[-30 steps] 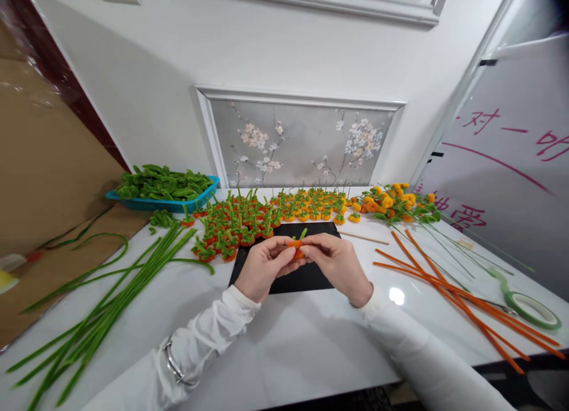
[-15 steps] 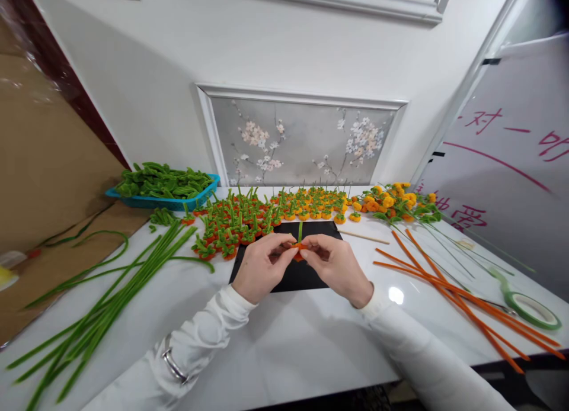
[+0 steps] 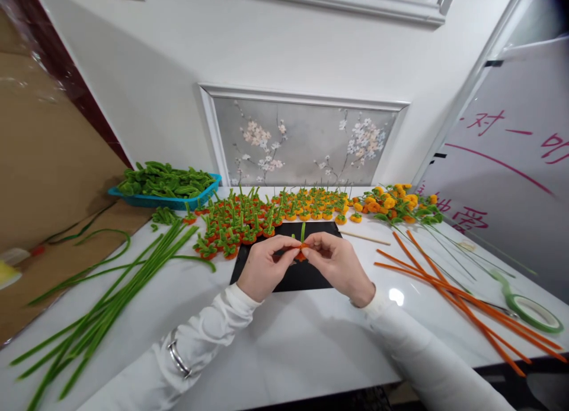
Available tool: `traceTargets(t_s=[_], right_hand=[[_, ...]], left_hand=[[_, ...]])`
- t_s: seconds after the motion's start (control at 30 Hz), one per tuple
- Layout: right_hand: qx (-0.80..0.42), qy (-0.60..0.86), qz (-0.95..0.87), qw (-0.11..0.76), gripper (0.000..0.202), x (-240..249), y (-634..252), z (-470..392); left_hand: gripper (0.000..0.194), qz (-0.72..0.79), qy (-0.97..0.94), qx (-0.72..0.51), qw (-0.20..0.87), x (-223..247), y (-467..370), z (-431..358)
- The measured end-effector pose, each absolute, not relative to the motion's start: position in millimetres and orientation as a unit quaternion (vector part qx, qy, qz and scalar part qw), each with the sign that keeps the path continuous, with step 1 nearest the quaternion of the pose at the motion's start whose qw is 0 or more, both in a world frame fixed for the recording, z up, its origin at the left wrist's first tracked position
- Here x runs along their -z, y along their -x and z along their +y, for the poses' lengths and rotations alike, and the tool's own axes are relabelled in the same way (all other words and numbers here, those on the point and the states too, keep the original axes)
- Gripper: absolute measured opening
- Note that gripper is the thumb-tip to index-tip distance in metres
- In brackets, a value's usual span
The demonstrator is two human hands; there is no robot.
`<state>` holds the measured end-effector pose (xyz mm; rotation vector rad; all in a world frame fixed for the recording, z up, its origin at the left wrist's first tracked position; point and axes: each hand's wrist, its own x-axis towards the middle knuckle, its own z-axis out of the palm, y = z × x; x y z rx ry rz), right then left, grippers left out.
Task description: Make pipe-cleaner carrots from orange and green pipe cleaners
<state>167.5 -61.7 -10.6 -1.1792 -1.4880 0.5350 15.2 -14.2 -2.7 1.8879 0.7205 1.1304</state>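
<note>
Over the black mat [image 3: 299,279], my left hand [image 3: 267,266] and my right hand [image 3: 342,264] meet fingertip to fingertip. Both pinch a small orange pipe-cleaner persimmon [image 3: 301,256] between thumb and fingers. A green stem [image 3: 303,230] stands upright from its top, and a short green tip shows beside my left fingertips. My fingers hide most of the piece. Just beyond my left hand stand rows of finished-looking orange persimmons [image 3: 240,215] with green tops. Yellow ones [image 3: 317,205] are grouped behind the mat.
Green pipe cleaners [image 3: 111,304] lie at left, near a blue basket [image 3: 200,201] of green pieces. At right are orange pipe cleaners [image 3: 457,292], a roll of green tape [image 3: 549,324], a thin stick [image 3: 367,238] and a yellow-orange bunch [image 3: 391,202] on stems.
Both hands stay pinched on the persimmon with only a small finger shift. A short green tip now shows by my left fingertips. The whole view has shifted very slightly.
</note>
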Motion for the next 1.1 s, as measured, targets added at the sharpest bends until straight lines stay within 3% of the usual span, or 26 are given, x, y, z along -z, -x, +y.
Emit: traceTargets(t_s=[0.27,0.37,0.6,0.97,1.1], right_hand=[[-0.193,0.495,-0.656,0.536,0.011,13.9,-167.2,-61.1],[-0.212,0.494,-0.64,0.549,0.012,15.5,-169.5,-59.2],[-0.343,0.465,-0.574,0.58,0.02,19.1,-178.0,-50.7],[-0.367,0.443,-0.585,0.572,0.032,15.8,-177.9,-54.6],[-0.379,0.423,-0.595,0.568,0.028,18.5,-175.2,-53.8]], left_hand=[[0.014,0.274,-0.77,-0.45,0.361,7.9,-14.8,-9.7],[0.015,0.271,-0.757,-0.434,0.406,3.5,-14.3,-9.5],[0.032,0.305,-0.615,-0.369,0.626,-1.2,-13.2,-10.4],[0.023,0.331,-0.504,-0.402,0.689,3.8,-16.6,-7.9],[0.02,0.331,-0.472,-0.398,0.714,1.6,-17.7,-11.9]])
